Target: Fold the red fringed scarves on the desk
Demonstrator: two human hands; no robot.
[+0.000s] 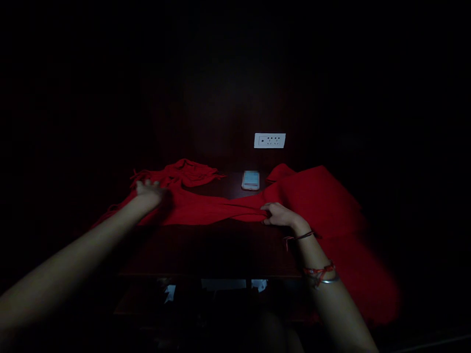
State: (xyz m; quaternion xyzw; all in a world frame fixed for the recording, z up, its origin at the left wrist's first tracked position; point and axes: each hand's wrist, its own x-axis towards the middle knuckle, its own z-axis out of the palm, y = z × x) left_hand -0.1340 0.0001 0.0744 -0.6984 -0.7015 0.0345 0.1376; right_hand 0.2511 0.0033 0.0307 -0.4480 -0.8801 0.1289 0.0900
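A long red fringed scarf point(206, 208) lies across the dark tabletop, its tasselled end bunched at the left. On the right it spreads wide and hangs over the table's front edge. My left hand point(149, 192) is over the fringed part, fingers spread; dim light hides how firmly it touches the cloth. My right hand point(278, 214) pinches the near edge of the scarf where the cloth narrows into folds. Bracelets circle my right wrist and forearm.
A small pale-faced device point(250, 180), perhaps a phone, lies behind the scarf. A white socket plate point(270, 140) is on the dark wall. Beneath the tabletop's front edge point(209, 275), a lower shelf holds pale items point(223, 284). Darkness hides the surroundings.
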